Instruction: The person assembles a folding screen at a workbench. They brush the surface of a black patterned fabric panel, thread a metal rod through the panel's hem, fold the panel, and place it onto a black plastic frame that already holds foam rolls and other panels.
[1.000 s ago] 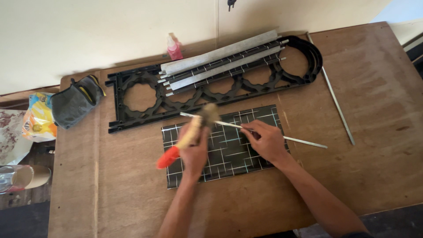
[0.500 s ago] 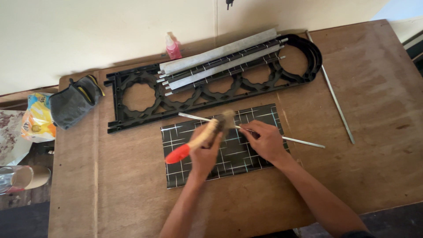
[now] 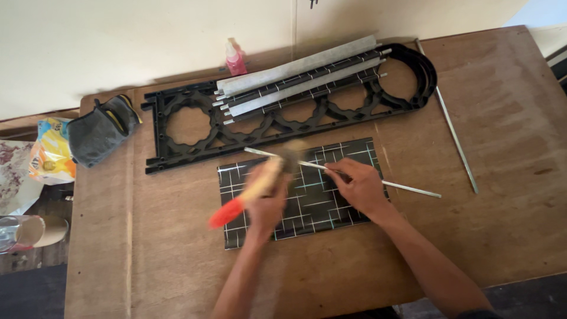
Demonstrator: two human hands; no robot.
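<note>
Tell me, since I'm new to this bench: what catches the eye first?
At the centre, the left hand grips a blurred wooden brush with a red handle tip over a glossy black grid-patterned sheet, where the right hand pins a thin metal rod. Behind lies a long black openwork frame.

**Packages in view**

Yellow-orange-blue snack bag (image 3: 50, 152), crumpled, sits off the tabletop's (image 3: 514, 118) left edge, just beside a grey pouch (image 3: 100, 129). Small pink bottle w/ white cap (image 3: 235, 57) stands upright at the back edge by the wall. No signs or screens.
</note>
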